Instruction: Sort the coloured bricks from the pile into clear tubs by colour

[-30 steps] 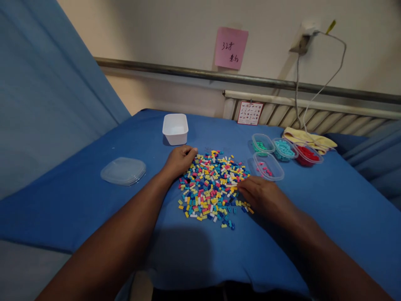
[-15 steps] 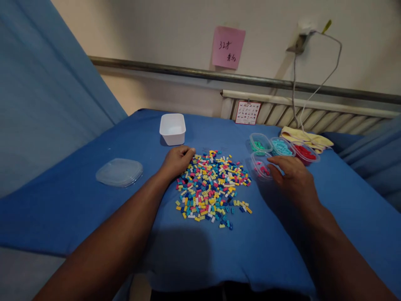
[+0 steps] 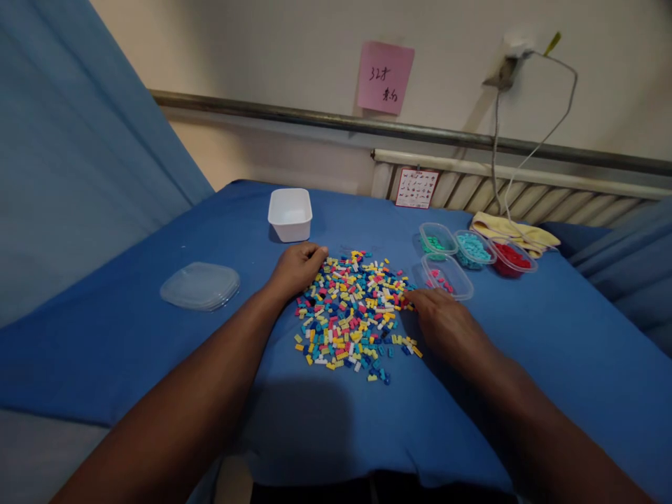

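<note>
A loose heap of small building bricks (image 3: 349,315) in yellow, pink, blue, teal and white lies on the blue-covered table. Resting against its upper left edge, my left hand (image 3: 298,269) has its fingers curled and the thumb along the bricks; its inside is hidden. My right hand (image 3: 446,323) reaches to the heap's right edge, fingertips pressed together on the bricks there. Whatever is between those fingertips is too small to make out. Just beyond that hand stands a clear tub (image 3: 458,281) with some pink bricks in it.
Three more clear tubs hold green bricks (image 3: 433,244), light blue bricks (image 3: 473,247) and red bricks (image 3: 512,256). A white container (image 3: 291,227) stands behind my left hand. Stacked clear lids (image 3: 199,285) lie at left. A yellow cloth (image 3: 507,229) lies near the radiator (image 3: 462,185).
My right hand has moved left and down, from over the tub of pink bricks to the heap's right edge. My left hand has stayed in place.
</note>
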The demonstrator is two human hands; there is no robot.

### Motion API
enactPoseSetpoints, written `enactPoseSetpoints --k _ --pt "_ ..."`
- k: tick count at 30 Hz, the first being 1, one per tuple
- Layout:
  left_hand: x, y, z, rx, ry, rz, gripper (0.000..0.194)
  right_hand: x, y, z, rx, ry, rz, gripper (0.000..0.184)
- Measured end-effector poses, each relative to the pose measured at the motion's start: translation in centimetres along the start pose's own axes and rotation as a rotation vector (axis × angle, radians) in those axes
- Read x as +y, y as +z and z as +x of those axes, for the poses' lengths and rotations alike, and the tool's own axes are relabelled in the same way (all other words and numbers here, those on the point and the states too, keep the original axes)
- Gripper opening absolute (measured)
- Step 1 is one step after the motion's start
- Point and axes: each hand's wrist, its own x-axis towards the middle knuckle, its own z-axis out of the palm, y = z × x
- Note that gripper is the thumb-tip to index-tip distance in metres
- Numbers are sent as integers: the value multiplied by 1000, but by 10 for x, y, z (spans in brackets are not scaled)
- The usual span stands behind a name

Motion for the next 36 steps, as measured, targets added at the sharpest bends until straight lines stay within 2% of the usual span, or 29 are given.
enactPoseSetpoints --k 7,18,36 --pt "-2 0 -1 -14 9 -4 42 -6 -10 -7 -12 -1 191 36" --pt "-2 1 -1 3 -14 -27 39 0 -17 -11 -84 34 138 30" --pt "-4 0 2 -15 4 23 42 -13 -20 -4 -92 31 33 22"
